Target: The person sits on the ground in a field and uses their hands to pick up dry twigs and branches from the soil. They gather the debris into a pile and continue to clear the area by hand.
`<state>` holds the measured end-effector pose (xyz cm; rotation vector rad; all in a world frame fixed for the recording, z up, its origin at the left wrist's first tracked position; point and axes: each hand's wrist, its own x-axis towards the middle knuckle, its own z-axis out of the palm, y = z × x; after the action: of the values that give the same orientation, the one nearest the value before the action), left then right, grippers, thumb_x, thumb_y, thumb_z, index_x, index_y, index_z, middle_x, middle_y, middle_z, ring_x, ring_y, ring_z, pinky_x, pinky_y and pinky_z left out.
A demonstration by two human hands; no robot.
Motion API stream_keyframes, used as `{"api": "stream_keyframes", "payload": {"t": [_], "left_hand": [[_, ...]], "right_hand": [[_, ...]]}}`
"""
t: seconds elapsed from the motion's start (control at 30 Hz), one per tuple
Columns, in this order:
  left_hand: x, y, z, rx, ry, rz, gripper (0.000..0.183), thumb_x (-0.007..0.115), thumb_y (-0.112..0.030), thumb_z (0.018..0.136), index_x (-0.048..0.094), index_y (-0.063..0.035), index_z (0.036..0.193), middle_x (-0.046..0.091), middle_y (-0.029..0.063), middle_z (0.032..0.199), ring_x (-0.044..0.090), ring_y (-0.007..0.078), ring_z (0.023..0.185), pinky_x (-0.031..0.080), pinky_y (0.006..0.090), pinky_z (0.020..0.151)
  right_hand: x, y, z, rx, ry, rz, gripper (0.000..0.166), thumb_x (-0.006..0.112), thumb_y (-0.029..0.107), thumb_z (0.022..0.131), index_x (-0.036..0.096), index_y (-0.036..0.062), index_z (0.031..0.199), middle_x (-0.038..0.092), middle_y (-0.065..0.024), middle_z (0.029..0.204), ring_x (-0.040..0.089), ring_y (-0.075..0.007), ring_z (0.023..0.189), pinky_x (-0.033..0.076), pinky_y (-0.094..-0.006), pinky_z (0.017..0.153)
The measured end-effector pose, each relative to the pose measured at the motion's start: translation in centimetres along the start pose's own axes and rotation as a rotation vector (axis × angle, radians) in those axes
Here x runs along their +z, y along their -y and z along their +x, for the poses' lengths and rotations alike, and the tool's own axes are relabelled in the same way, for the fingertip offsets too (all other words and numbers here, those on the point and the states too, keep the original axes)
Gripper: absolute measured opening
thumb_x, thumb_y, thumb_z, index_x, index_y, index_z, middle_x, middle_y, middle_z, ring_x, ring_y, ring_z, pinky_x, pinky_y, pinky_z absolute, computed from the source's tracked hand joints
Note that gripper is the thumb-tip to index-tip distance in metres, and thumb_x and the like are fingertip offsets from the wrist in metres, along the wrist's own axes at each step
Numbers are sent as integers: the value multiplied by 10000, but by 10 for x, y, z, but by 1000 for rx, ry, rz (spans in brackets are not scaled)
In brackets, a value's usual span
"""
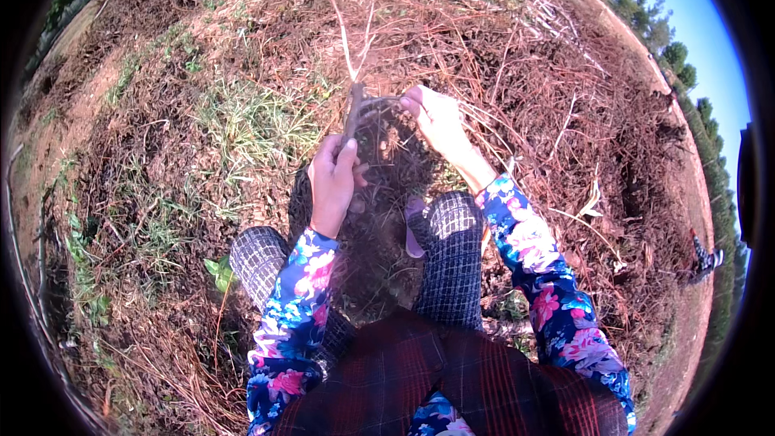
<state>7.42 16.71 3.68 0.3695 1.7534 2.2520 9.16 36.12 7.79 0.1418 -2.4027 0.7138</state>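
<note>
A woody brown stem (354,110) stands up from my left hand (333,178), whose fingers and thumb are closed around its lower end. At its top, pale forked twigs (352,60) spread away from me. My right hand (437,121) pinches the end of a thin side shoot (382,99) that appears to branch off the stem. Long thin stalks (484,114) run past the right wrist; whether the hand also holds them I cannot tell. Both hands are above shaded soil between my bent knees, and a purple shoe (413,242) shows beneath.
Dry reddish brush (581,151) covers the ground to the right. Green grass (254,124) grows at the left, with a leafy seedling (221,274) by my left knee. Long bare branches (41,266) lie along the left rim. Far right, another person (705,257) is partly visible.
</note>
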Motion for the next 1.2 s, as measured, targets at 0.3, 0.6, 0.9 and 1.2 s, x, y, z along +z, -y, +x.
{"api": "stream_keyframes", "payload": {"t": [0.3, 0.6, 0.9, 1.2], "left_hand": [[-22, -6, 26, 79, -92, -23, 156, 496, -186, 907, 482, -63, 811, 454, -12, 640, 433, 58, 452, 380, 187, 403], [-16, 11, 25, 56, -174, 21, 153, 509, -201, 895, 495, -54, 855, 425, -27, 616, 419, 43, 449, 402, 181, 416], [-17, 34, 34, 186, -168, 136, 118, 502, -163, 905, 515, -46, 916, 487, -4, 744, 477, 41, 615, 483, 186, 516], [-32, 29, 30, 118, 88, 557, 312, 417, -210, 925, 396, -43, 1187, 579, 174, 915, 588, 278, 762, 469, 359, 656]], "right_hand": [[85, -3, 14, 320, -146, 506, 168, 519, 147, 874, 537, -4, 801, 483, -50, 614, 457, -133, 571, 384, -284, 540], [128, 25, -5, 687, -141, 1123, 218, 457, 169, 928, 482, 64, 738, 414, 48, 643, 351, -35, 559, 302, -194, 488], [134, 18, -12, 756, -124, 1521, 138, 492, 160, 911, 528, 56, 826, 515, -3, 745, 456, -92, 653, 382, -228, 605], [128, 4, -8, 733, -14, 1655, 115, 567, 125, 866, 583, 41, 943, 596, -17, 890, 549, -116, 812, 438, -264, 756]]}}
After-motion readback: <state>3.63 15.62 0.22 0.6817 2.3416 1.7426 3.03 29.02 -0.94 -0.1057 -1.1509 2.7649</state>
